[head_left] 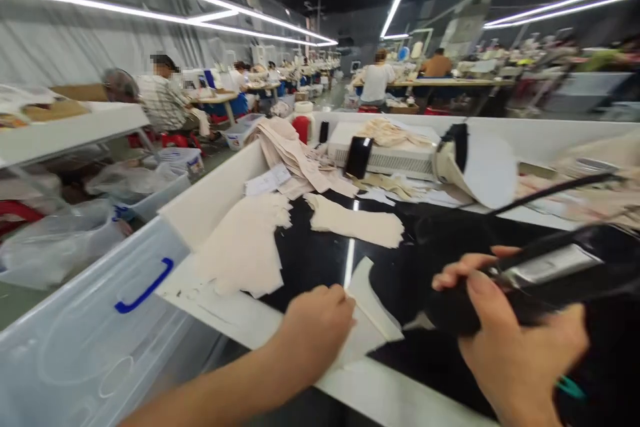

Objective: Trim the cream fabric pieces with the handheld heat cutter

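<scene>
My left hand (320, 327) is closed at the near edge of the black work surface, its fingers pinching a cream fabric piece (373, 293) with a curved edge. Part of that piece is hidden behind the fingers. On the right, my right hand (515, 320) is wrapped round a black corded tool (545, 273) with a shiny metal plate. Motion blur hides what kind of tool it is. Farther back on the black surface lies another cream fabric piece (357, 221). A stack of cream fabric pieces (245, 240) lies to the left.
Behind the surface are a pile of pinkish fabric (295, 153), a phone (358, 157) standing up, a white vented box (395, 153) and a white lamp-like shade (480, 167). A clear plastic bin (100, 340) with a blue handle stands at left. Other people sit at machines farther away.
</scene>
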Action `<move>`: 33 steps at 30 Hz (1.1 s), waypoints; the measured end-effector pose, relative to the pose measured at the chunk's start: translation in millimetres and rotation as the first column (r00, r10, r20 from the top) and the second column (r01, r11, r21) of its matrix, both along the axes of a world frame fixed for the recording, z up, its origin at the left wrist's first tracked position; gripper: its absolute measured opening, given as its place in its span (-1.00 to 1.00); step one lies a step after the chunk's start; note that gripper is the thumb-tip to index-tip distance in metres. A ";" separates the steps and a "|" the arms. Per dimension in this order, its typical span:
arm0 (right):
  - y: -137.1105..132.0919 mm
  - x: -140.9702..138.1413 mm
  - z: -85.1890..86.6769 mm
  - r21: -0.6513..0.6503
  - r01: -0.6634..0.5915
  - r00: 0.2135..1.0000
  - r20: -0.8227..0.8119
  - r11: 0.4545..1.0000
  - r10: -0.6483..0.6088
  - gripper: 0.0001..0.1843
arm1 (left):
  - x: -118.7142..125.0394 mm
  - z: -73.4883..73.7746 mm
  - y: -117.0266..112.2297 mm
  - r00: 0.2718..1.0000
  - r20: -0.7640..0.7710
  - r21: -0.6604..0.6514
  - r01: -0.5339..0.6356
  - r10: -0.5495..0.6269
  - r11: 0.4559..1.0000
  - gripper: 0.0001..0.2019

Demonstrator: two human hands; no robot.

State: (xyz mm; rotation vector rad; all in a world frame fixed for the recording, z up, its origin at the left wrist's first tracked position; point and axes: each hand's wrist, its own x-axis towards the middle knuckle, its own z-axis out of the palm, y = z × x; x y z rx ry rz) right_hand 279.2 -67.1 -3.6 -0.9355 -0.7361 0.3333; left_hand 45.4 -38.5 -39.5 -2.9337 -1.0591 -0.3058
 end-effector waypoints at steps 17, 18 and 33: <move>-11.4 -20.5 8.5 0.061 -0.019 1.000 -0.007 0.998 0.019 -0.52 | 23.6 1.1 3.2 0.836 0.120 0.024 0.537 -0.536 0.843 -0.78; -11.2 -20.8 7.2 0.060 -0.021 1.000 -0.007 0.998 0.021 -0.52 | 26.6 -1.3 4.7 0.825 0.119 0.032 0.553 -0.553 0.832 -0.78; -17.2 -23.5 -0.5 0.066 -0.071 0.997 0.011 0.995 0.070 -0.56 | 16.2 -13.2 20.2 0.855 0.166 -0.010 0.499 -0.491 0.866 -0.82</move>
